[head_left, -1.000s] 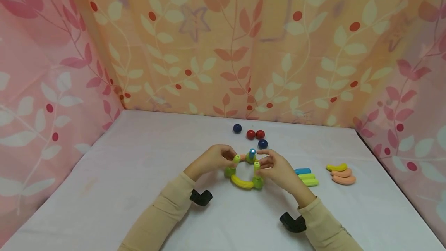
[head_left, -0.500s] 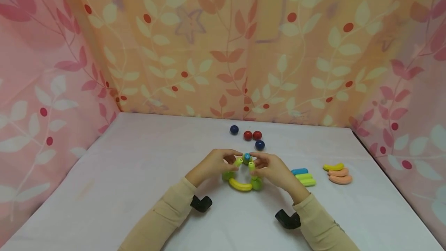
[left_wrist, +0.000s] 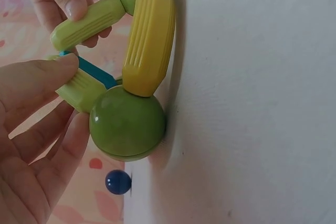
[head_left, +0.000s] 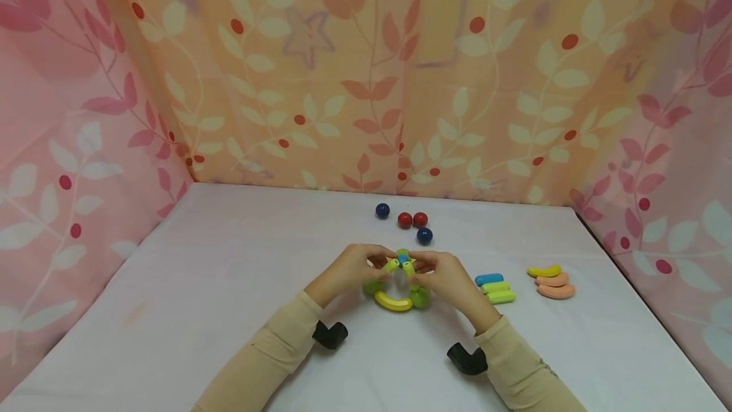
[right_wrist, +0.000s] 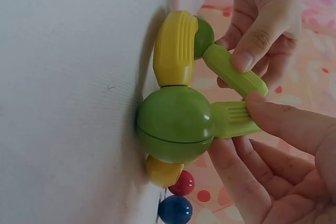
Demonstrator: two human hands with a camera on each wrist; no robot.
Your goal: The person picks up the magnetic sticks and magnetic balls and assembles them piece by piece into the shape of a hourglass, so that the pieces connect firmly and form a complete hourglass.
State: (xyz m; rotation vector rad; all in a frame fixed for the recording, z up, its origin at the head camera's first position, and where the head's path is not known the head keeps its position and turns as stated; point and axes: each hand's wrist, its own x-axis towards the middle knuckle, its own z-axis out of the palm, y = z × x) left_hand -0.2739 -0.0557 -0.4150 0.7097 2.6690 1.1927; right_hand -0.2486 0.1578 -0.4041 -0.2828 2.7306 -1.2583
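- Here we are at the middle of the tabletop [head_left: 240, 253], with a ring of joined pieces between two hands.
- We see the left hand [head_left: 353, 270] partly closed, thumb and fingers pinching the left green rod [left_wrist: 84, 88].
- The right hand [head_left: 446, 276] matches it, pinching the right green rod [right_wrist: 232, 120].
- Look at those long axes: both rods slant up from their green balls, upper ends pointing inward and close together; we can't tell whether they touch.
- The blue rod [head_left: 403, 259] leans in from the far green ball [head_left: 403, 252].
- In front, the yellow curved piece [head_left: 393, 302] runs left to right between the two near balls, bowing towards the person.
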